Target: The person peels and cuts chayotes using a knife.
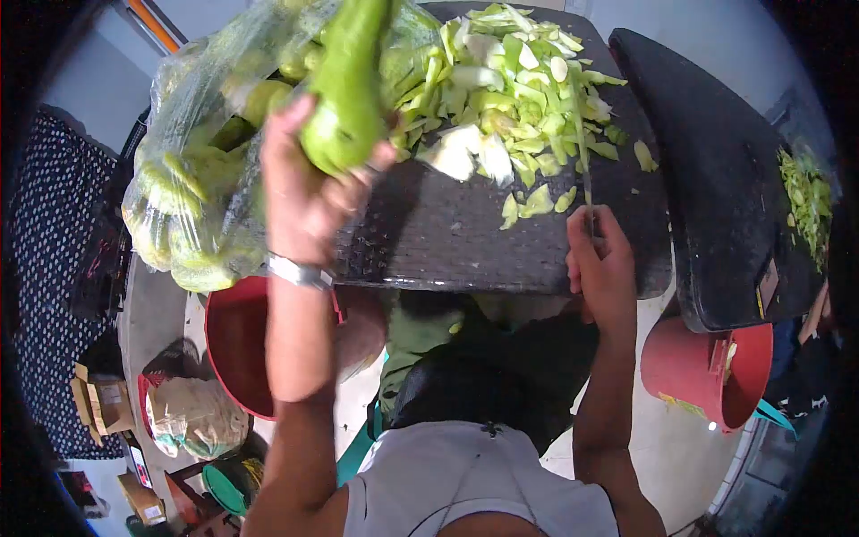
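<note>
My left hand [313, 183] is closed around the lower end of a long green gourd [347, 107], raised over the left part of a dark woven-textured table [465, 242]. The gourd's top runs out of view and is slightly blurred. At the table's near right edge, my right hand [601, 259] grips a knife [583, 157], whose narrow blade points away from me. Beyond the blade lies a heap of pale green peelings [528, 98]. A clear plastic bag [201, 179] full of green produce bulges beside my left hand.
A red bucket [237, 358] stands under the table on the left, near a filled whitish sack [192, 416]. Another dark table [716, 197] adjoins on the right, with shredded greens [803, 210] at its far edge. Below it is a second red bucket [684, 362].
</note>
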Demonstrator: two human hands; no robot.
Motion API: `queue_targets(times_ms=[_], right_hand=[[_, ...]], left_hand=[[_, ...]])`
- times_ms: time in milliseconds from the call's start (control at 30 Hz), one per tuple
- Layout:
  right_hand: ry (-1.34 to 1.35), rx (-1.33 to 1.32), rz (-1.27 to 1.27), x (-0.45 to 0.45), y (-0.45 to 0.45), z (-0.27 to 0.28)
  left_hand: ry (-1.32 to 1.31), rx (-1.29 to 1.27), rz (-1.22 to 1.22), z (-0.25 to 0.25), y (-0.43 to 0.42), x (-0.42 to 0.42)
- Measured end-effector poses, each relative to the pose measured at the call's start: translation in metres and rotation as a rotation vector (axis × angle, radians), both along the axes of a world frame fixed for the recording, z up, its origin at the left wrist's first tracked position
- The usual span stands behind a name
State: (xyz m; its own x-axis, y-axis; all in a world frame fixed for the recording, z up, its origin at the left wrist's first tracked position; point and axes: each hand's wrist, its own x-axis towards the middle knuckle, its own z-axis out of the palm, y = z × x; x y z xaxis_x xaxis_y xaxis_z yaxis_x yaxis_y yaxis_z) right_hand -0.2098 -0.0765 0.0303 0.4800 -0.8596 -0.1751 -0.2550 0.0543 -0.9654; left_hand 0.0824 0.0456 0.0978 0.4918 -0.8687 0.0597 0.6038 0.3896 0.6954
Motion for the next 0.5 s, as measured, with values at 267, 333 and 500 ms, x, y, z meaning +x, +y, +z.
queue_targets(times_ms=[267,333,500], right_hand=[[-0.026,-0.179,-0.019,0.005,0.000,0.003],[0.014,-0.274,0.023,0.005,-0.001,0.008],[0.075,-0.786,0.255,0.011,0.001,0.049]], left_hand=[[0.151,0.166,-0.339,-0.084,-0.027,-0.060],[0.111,0.197,-0.369,-0.083,-0.029,-0.059],[-0.681,0.318,-0.199,-0.050,-0.021,-0.061]])
